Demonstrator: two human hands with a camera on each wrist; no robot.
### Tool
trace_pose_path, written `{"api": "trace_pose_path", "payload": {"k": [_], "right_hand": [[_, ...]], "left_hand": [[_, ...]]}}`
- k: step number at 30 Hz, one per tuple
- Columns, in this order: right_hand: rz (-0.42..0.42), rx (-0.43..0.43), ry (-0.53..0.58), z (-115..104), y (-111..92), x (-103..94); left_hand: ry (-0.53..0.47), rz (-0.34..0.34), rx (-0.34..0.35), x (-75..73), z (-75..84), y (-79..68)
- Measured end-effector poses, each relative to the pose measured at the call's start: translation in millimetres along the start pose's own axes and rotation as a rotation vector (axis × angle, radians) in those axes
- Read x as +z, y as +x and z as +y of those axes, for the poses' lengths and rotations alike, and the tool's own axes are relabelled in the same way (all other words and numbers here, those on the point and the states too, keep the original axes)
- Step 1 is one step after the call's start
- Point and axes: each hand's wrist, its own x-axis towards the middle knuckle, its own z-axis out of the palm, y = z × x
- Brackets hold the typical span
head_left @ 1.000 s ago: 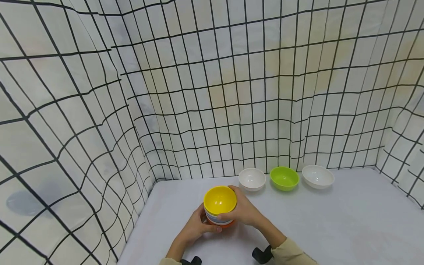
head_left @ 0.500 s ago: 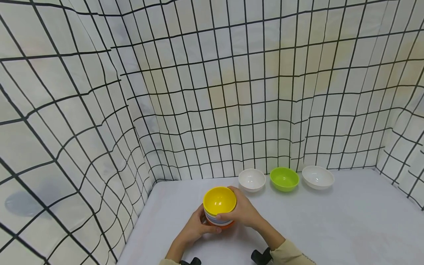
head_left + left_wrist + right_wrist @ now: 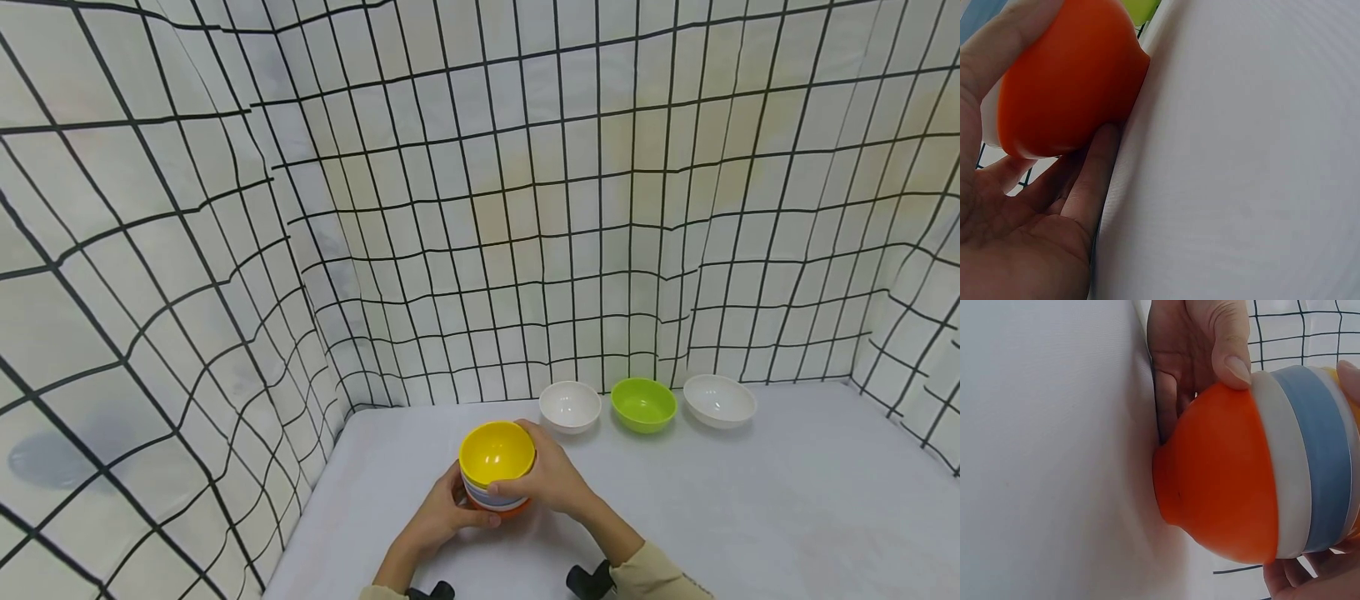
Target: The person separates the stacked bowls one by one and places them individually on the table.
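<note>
Both forearms reach in from the near edge of the table, the hands meeting around an upright stack of bowls left of the table's middle. The left hand sits low, its thumb across the near side of the orange bowl at the bottom and its fingers bent around the other side, one fingertip down by the foot. The right hand is higher, its thumb in front and its fingers curved behind, gripping the upper bowls. Above the orange bowl come a white bowl, a blue bowl and, on top, the yellow bowl. The stack's foot is right at the tabletop; whether it touches is unclear.

Compared with half a second ago, hardly anything differs: both grips match, and the stack is in practically the same spot. The green bowl at the back also stays put.
</note>
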Motion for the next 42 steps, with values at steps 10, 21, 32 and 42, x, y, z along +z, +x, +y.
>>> {"api": "trace_pose_path", "payload": {"k": [10,21,32,42], "right_hand": [[0.015,-0.020,-0.017,-0.2,1.0,-0.5],[0.051,-0.018,-0.036,-5.6,0.4,-4.5],[0.076,0.022,-0.038,-13.3,-2.2,-9.3],[0.091,0.028,-0.004,-17.0,-0.8,-17.1]], "left_hand": [[-0.004,-0.001,-0.006,-0.8,-0.6,-0.1],[0.002,0.007,-0.012,-1.2,-1.6,1.0],[0.007,0.023,-0.029,-0.4,-0.9,1.9],[0.013,0.018,-0.014,-0.8,-2.3,1.9]]}}
